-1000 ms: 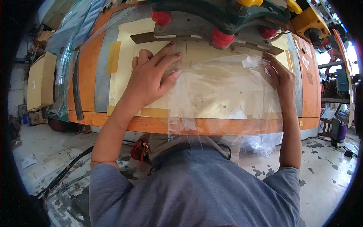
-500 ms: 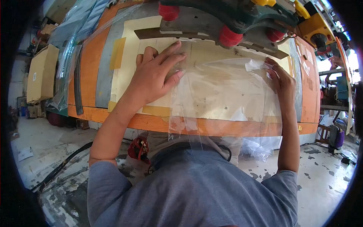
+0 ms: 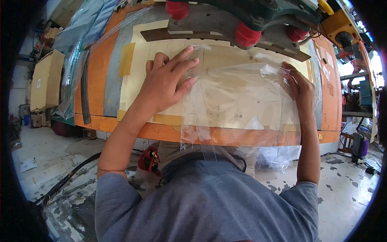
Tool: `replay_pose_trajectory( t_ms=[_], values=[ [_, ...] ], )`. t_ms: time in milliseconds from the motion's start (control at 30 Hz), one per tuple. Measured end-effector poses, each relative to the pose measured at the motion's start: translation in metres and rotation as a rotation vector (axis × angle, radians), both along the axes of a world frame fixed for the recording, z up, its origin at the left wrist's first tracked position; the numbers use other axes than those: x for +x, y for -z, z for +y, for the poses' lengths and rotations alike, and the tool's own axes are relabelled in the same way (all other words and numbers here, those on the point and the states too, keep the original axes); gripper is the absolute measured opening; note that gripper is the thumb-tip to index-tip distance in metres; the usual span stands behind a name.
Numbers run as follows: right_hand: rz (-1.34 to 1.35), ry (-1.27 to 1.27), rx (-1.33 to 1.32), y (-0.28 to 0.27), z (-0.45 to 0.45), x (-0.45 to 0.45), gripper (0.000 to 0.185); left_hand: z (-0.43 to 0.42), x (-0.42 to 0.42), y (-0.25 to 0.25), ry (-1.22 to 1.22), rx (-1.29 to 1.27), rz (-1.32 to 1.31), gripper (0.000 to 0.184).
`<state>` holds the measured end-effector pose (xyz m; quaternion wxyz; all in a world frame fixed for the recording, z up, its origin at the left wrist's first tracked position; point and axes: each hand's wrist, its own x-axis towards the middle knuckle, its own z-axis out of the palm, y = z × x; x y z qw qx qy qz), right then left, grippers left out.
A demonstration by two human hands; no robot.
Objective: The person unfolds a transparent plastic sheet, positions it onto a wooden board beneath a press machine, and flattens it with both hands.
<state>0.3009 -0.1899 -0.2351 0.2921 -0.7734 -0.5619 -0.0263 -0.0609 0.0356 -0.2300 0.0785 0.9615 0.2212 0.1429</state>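
A clear plastic sheet, possibly a bag, lies over the cream board and hangs past the bench's orange front edge. My left hand rests at the sheet's left edge, its index and middle fingers stretched forward and its thumb apart. At the far right corner my right hand pinches the crumpled edge of the sheet between thumb and fingers. Just beyond the sheet's far edge hangs a long metal bar fixed under a dark green machine head.
Red round fittings sit on the machine's plate. A yellow control box with a black knob is at upper right. On the left are a cardboard box, a black strip and more plastic sheeting. A cable crosses the floor.
The metal bar with its red fittings has risen slightly, showing more of the sheet's far edge. Both hands have stayed almost in place on the sheet.
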Motion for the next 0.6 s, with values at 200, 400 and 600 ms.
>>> replay_pose_trajectory(
  t_ms=[200, 400, 600],
  values=[
    [0.019, -0.007, 0.012, -0.001, 0.000, 0.000, 0.027, 0.000, -0.001, 0.001, -0.001, 0.010, 0.001, 0.052],
    [-0.082, 0.072, -0.053, 0.001, -0.003, 0.001, 0.028, 0.000, 0.001, 0.001, -0.009, 0.003, 0.017, 0.050],
    [-0.117, 0.092, -0.079, 0.005, -0.006, 0.006, 0.028, -0.001, 0.002, -0.001, -0.010, -0.036, 0.037, 0.048]
  ],
)
